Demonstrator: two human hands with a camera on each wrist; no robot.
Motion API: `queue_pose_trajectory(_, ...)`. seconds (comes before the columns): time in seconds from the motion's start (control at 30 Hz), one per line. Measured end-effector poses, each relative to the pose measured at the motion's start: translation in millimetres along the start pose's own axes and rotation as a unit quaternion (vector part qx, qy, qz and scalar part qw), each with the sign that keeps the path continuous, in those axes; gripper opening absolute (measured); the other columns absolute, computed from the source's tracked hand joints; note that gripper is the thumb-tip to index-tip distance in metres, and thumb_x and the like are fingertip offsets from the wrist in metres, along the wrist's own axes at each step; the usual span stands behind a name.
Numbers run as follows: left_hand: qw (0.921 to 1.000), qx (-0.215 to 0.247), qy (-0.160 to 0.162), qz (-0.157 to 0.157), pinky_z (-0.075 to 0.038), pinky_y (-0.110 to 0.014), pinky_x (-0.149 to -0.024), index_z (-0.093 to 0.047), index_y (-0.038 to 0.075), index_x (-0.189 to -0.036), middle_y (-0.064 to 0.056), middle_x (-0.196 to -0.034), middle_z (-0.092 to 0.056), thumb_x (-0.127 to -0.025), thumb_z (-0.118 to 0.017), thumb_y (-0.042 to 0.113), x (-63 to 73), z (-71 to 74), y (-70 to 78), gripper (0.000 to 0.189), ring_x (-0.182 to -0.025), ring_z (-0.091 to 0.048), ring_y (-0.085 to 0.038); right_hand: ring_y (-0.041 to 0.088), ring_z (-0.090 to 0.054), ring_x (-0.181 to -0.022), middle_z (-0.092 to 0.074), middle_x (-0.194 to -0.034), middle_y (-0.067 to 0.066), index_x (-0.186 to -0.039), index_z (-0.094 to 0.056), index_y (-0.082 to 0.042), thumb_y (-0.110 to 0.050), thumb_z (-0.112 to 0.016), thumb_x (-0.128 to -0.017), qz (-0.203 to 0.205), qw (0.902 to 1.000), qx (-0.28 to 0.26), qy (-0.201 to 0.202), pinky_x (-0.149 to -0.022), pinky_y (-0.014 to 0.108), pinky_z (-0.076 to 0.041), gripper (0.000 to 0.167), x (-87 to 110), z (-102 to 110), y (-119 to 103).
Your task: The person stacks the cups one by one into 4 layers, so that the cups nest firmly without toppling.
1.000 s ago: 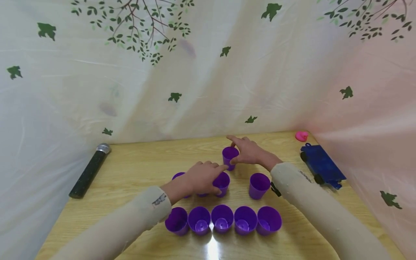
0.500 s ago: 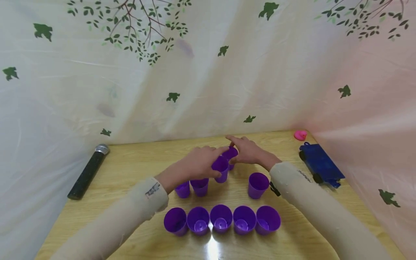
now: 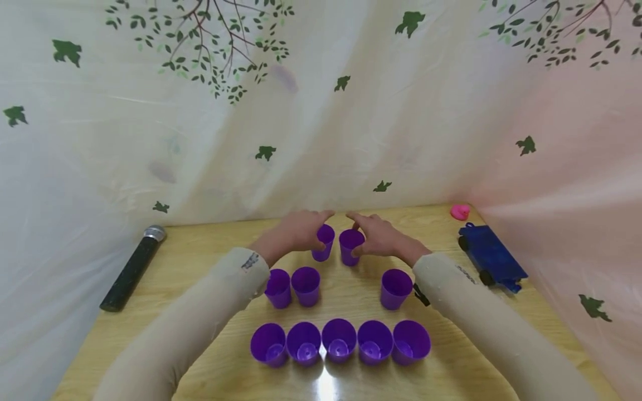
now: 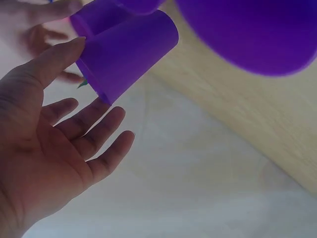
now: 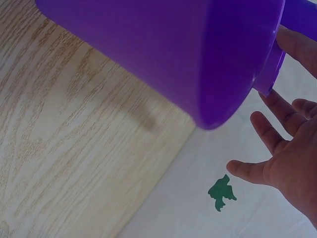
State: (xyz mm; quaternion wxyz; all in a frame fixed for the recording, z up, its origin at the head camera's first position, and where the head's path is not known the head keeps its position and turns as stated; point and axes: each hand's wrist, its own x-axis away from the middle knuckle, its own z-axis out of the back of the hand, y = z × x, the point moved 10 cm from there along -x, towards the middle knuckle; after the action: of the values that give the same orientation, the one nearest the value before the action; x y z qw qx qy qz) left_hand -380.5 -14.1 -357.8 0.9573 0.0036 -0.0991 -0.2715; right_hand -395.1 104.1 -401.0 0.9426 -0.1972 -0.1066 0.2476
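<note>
Two purple plastic cups stand upright side by side at the back, mouths up. My left hand pinches the left of these, a purple cup, between thumb and finger at its rim; the left wrist view shows this grip with the other fingers spread. Just to the right, my right hand holds the second back cup by thumb and finger near the rim. In the right wrist view a nearer cup covers much of the held one.
Two cups stand at middle left, one of them this cup; a lone cup is at middle right. Several cups form a front row, including this middle cup. A microphone, blue toy cart and pink duck lie at the sides.
My left hand has carried a cup from the middle row back to beside the right hand's cup, leaving two cups at middle left. The right hand stays on its cup.
</note>
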Motion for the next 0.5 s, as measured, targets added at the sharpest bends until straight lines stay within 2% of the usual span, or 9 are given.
queue_pose_trajectory(0.13, 0.9999, -0.008, -0.011, 0.003, -0.052, -0.046, -0.102, -0.035, 0.013, -0.156, -0.013, -0.144, -0.057, -0.086, -0.078, 0.032, -6.9, -12.7, -2.0, 0.084, -0.128, -0.058, -0.032, 0.041, -0.046, -0.132, -0.063, -0.132, 0.010, -0.159, -0.025, -0.013, -0.028, -0.082, -0.081, 0.002, 1.0000, 0.001, 0.002, -0.110, 0.065, -0.035, 0.098, -1.0, -1.1, -0.4)
queue_pose_trajectory(0.27, 0.9998, -0.012, -0.011, 0.008, -0.052, -0.046, -0.101, -0.036, 0.013, -0.155, -0.013, -0.145, -0.057, -0.086, -0.078, 0.031, -12.5, -18.6, -7.6, 0.083, -0.129, -0.057, -0.032, 0.042, -0.046, -0.132, -0.064, -0.132, 0.011, -0.159, -0.026, -0.013, -0.028, -0.082, -0.080, 0.008, 0.9999, 0.005, 0.005, -0.110, 0.066, -0.035, 0.098, -2.0, -0.4, -2.2)
queue_pose_trajectory(0.5, 0.9996, -0.020, -0.017, 0.008, -0.055, -0.045, -0.096, -0.038, 0.015, -0.155, -0.012, -0.136, -0.063, -0.085, -0.078, 0.031, -15.2, -27.0, -10.4, 0.082, -0.120, -0.062, -0.031, 0.041, -0.046, -0.132, -0.064, -0.133, 0.010, -0.159, -0.026, -0.012, -0.028, -0.082, -0.080, 0.011, 0.9999, 0.006, 0.001, -0.111, 0.065, -0.034, 0.098, -3.5, -1.6, -4.4)
